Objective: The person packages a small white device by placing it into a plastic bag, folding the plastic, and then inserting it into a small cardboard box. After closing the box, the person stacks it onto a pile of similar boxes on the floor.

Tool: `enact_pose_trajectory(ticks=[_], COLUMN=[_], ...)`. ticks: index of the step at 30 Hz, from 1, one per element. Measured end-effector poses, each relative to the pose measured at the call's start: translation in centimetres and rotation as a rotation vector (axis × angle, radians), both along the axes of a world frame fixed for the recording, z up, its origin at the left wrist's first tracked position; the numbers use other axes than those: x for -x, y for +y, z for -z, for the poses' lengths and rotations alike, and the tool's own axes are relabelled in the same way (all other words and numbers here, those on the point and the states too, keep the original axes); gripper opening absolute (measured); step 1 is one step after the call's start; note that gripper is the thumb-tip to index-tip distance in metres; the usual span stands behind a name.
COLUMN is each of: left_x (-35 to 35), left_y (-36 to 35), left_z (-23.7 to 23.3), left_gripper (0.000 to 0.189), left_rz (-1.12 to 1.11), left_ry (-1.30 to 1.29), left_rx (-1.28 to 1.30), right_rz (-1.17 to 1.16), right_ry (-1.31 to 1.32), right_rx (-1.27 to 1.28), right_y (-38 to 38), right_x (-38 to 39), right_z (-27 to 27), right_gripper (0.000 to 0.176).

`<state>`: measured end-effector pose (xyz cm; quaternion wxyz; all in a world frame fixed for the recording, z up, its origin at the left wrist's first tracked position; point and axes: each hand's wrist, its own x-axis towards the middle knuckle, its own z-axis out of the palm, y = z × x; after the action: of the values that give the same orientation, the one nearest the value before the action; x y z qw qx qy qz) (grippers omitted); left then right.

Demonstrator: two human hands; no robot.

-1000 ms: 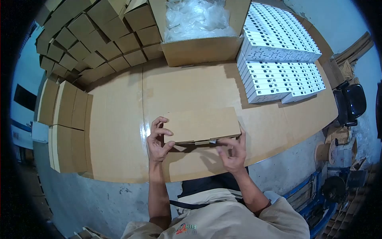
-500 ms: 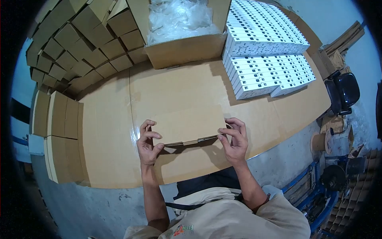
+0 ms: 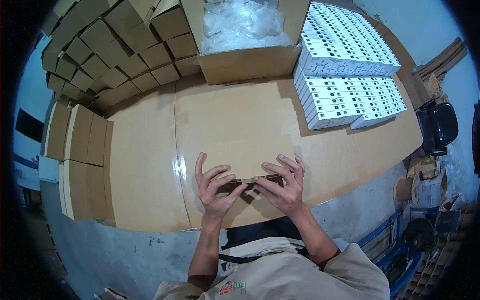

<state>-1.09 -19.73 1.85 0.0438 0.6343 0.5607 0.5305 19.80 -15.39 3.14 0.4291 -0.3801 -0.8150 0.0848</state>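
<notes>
A flat brown cardboard box [image 3: 250, 156] lies in front of me, its near edge facing my body and a narrow gap showing along that edge. My left hand [image 3: 216, 189] grips the near edge left of the middle, its thumb at the front and fingers bent over the top. On the other side of the middle, my right hand [image 3: 282, 186] pinches the same edge, thumb and index finger close to the centre tab. Both thumbs are near each other. The inside of the box is hidden.
A large open carton [image 3: 252, 65] holding clear plastic bags [image 3: 245, 25] stands at the back. White printed boxes [image 3: 350, 95] are stacked to its right. Brown boxes [image 3: 115, 55] pile up at the back left, with more upright boxes [image 3: 82, 190] along the left edge.
Both hands have slid inward from the box's two ends to the middle of its near edge. The whole view has shifted slightly, so the surroundings appear further right.
</notes>
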Motion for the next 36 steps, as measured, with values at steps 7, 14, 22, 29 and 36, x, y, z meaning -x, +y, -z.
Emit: enact_pose_trajectory(ticks=[7,14,22,29,36], left_x=[-0.2,-0.6,-0.3,-0.6,-0.8], left_y=[0.3,0.3,0.0,0.0,0.4], left_z=[0.5,-0.7,-0.6,-0.4,-0.6], left_gripper=[0.041,0.033,0.028,0.024,0.02], left_rz=[-0.012,-0.038,0.006,-0.008,-0.056], left_ry=[0.046,-0.014,0.052,0.008,0.049], left_rx=[-0.042,0.012,0.013,0.01,0.012], right_rz=[0.021,0.055,-0.069,-0.054,0.033], right_ry=[0.049,0.052,-0.048,-0.004,0.054], right_rx=[-0.038,0.062,-0.038,-0.044,-0.025], right_y=[0.0,0.1,0.8,0.8,0.8], right_x=[0.6,0.7,0.2,0.5,1.3], right_z=[0.9,0.1,-0.9,0.1,0.0], right_gripper=[0.026,0.026,0.021,0.015,0.016])
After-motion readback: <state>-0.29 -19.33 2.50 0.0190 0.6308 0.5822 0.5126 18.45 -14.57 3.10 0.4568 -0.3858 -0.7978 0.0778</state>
